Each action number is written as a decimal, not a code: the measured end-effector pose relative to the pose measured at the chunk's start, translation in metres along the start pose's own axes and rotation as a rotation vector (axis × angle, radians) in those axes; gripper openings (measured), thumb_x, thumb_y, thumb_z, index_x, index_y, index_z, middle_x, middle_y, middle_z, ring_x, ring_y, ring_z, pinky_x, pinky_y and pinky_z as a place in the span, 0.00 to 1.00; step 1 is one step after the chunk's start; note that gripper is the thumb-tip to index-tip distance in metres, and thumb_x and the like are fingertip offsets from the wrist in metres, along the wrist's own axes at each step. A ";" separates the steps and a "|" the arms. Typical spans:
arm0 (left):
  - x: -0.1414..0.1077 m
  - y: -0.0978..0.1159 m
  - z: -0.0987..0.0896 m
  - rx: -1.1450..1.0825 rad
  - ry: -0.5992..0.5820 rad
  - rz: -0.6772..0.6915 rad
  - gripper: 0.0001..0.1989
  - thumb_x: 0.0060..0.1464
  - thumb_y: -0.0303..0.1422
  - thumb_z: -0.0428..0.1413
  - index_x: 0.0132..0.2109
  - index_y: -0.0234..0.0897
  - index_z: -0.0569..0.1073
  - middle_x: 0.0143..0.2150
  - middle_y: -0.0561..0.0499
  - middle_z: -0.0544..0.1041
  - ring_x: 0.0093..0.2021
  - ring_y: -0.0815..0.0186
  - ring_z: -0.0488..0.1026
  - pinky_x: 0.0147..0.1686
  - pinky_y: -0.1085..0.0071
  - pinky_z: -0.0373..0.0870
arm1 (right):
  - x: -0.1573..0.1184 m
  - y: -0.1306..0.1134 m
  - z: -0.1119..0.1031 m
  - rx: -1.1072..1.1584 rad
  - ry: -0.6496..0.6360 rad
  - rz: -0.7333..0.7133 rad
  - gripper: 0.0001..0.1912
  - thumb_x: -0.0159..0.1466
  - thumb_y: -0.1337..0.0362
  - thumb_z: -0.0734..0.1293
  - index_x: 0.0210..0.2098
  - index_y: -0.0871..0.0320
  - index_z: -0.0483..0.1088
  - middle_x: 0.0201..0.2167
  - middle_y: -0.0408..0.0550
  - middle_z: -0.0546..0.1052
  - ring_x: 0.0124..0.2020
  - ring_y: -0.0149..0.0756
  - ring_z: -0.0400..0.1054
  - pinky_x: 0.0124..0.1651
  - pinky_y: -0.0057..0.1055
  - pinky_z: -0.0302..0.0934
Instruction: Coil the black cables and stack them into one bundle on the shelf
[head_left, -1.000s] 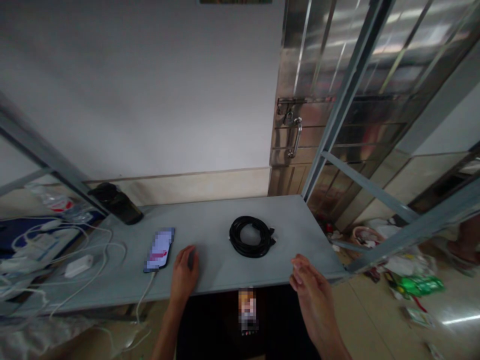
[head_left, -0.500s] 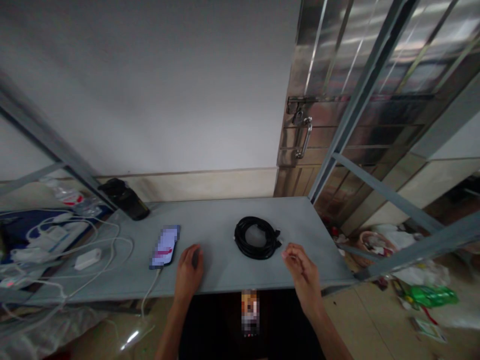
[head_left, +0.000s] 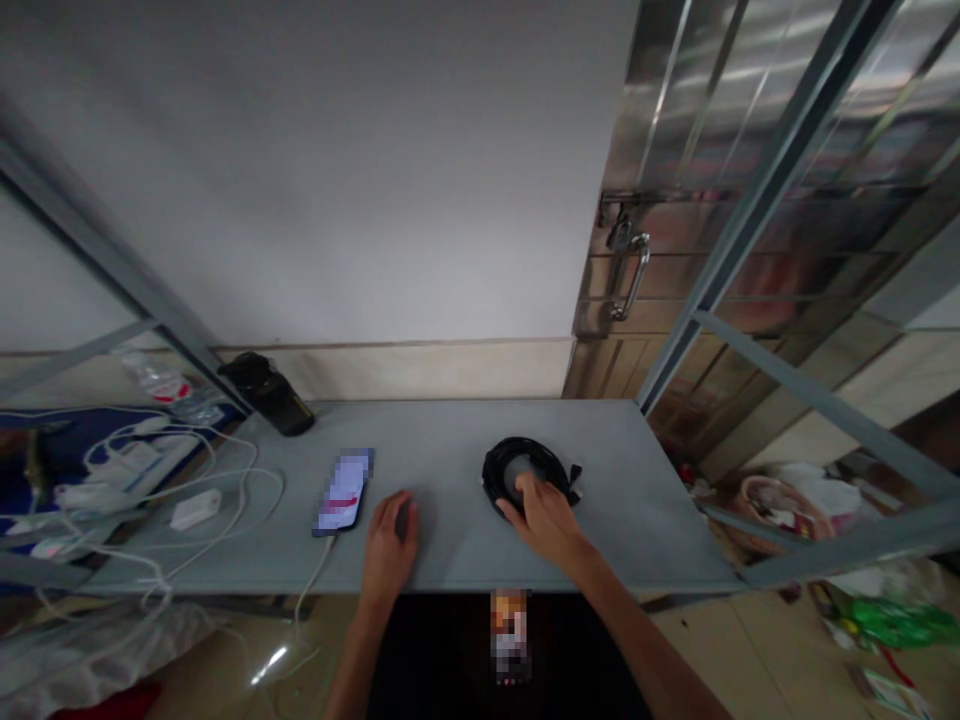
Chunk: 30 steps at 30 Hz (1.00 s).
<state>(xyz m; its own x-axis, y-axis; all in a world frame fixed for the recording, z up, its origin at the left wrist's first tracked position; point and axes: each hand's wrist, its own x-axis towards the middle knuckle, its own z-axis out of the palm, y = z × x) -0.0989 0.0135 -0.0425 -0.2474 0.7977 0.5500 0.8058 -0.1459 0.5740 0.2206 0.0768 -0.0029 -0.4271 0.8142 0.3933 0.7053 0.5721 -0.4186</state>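
A coiled black cable [head_left: 525, 446] lies on the grey tabletop, its connector ends sticking out at the right. My right hand [head_left: 546, 518] is over the near side of the coil, fingertips reaching into its middle and thumb at the near left, closed on the strands. The palm hides part of the coil. My left hand [head_left: 391, 540] rests at the table's near edge with loosely bent fingers, thumb apart, nothing seen in it. Left of that hand lies a phone [head_left: 343, 492] with a lit, blurred screen and a white cable plugged into its near end.
Power strips and tangled white cords [head_left: 135, 470] crowd the left, with a white adapter [head_left: 196, 510] beside them. A dark bottle [head_left: 268, 394] leans near the wall. Grey metal posts [head_left: 757, 220] flank the table [head_left: 450, 430]. A basket [head_left: 780, 510] and litter lie on the floor at right.
My right hand has moved left from beside the coil onto it and closed on its near side. The left hand stays by the phone. The whole view has shifted slightly.
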 end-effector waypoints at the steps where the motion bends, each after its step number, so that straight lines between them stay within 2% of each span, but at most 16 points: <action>1: 0.000 0.000 0.000 -0.001 0.000 -0.001 0.17 0.75 0.45 0.53 0.58 0.39 0.78 0.57 0.39 0.82 0.58 0.48 0.82 0.64 0.45 0.78 | -0.003 0.004 0.002 -0.023 -0.022 0.005 0.20 0.76 0.48 0.69 0.52 0.59 0.70 0.41 0.56 0.82 0.43 0.51 0.81 0.49 0.43 0.71; 3: 0.000 -0.001 0.000 -0.006 -0.002 0.000 0.17 0.75 0.45 0.54 0.58 0.40 0.78 0.57 0.40 0.83 0.58 0.48 0.82 0.64 0.45 0.78 | -0.010 0.014 0.004 -0.078 -0.073 0.005 0.32 0.71 0.41 0.75 0.58 0.60 0.70 0.45 0.58 0.83 0.48 0.54 0.81 0.52 0.43 0.72; 5: 0.000 0.000 0.000 -0.011 -0.001 0.001 0.17 0.75 0.45 0.54 0.58 0.40 0.78 0.56 0.40 0.83 0.58 0.48 0.82 0.64 0.45 0.78 | -0.019 0.027 0.002 -0.129 -0.105 -0.014 0.34 0.69 0.39 0.76 0.59 0.59 0.71 0.48 0.59 0.84 0.51 0.54 0.81 0.55 0.45 0.72; 10: -0.001 0.000 0.000 -0.010 0.000 0.005 0.15 0.75 0.43 0.55 0.57 0.40 0.78 0.55 0.41 0.83 0.57 0.49 0.82 0.62 0.47 0.79 | -0.036 0.065 -0.009 -0.238 -0.085 -0.059 0.25 0.73 0.42 0.72 0.53 0.57 0.75 0.46 0.57 0.84 0.51 0.51 0.80 0.61 0.46 0.70; 14: -0.001 -0.002 0.001 -0.012 0.008 0.011 0.16 0.75 0.44 0.54 0.57 0.40 0.78 0.54 0.40 0.83 0.57 0.49 0.82 0.62 0.47 0.79 | -0.043 0.096 -0.025 -0.319 -0.043 -0.066 0.23 0.75 0.44 0.69 0.53 0.58 0.76 0.48 0.57 0.84 0.51 0.50 0.80 0.63 0.46 0.70; 17: -0.001 -0.002 0.002 -0.012 0.020 0.003 0.17 0.75 0.46 0.54 0.56 0.40 0.79 0.54 0.40 0.83 0.56 0.48 0.82 0.61 0.46 0.80 | -0.045 0.110 -0.039 -0.371 -0.023 -0.079 0.21 0.76 0.46 0.68 0.53 0.59 0.76 0.47 0.57 0.84 0.50 0.50 0.80 0.61 0.45 0.70; 22: -0.002 -0.002 0.002 -0.019 0.035 -0.011 0.18 0.74 0.48 0.53 0.56 0.40 0.79 0.54 0.40 0.84 0.56 0.47 0.82 0.61 0.44 0.80 | -0.047 0.112 -0.056 -0.419 0.007 -0.071 0.16 0.79 0.52 0.63 0.49 0.58 0.76 0.43 0.55 0.83 0.47 0.48 0.79 0.57 0.44 0.68; 27: -0.001 0.000 0.000 -0.024 0.032 -0.011 0.18 0.74 0.47 0.53 0.55 0.40 0.79 0.52 0.40 0.84 0.55 0.48 0.83 0.60 0.45 0.80 | -0.047 0.102 -0.058 -0.348 0.001 -0.096 0.24 0.81 0.45 0.60 0.50 0.58 0.76 0.46 0.56 0.84 0.52 0.50 0.78 0.62 0.47 0.65; 30: 0.000 0.002 -0.002 -0.037 0.034 -0.011 0.17 0.74 0.46 0.53 0.54 0.40 0.79 0.51 0.41 0.84 0.54 0.49 0.83 0.60 0.46 0.80 | -0.040 0.098 -0.060 -0.227 0.020 -0.020 0.27 0.83 0.46 0.54 0.43 0.56 0.75 0.39 0.55 0.84 0.45 0.46 0.80 0.58 0.42 0.67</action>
<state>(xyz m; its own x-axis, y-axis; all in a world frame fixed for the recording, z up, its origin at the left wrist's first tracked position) -0.0981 0.0119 -0.0407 -0.2745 0.7789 0.5638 0.7830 -0.1594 0.6013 0.3408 0.0945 -0.0111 -0.4326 0.7993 0.4172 0.8070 0.5496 -0.2162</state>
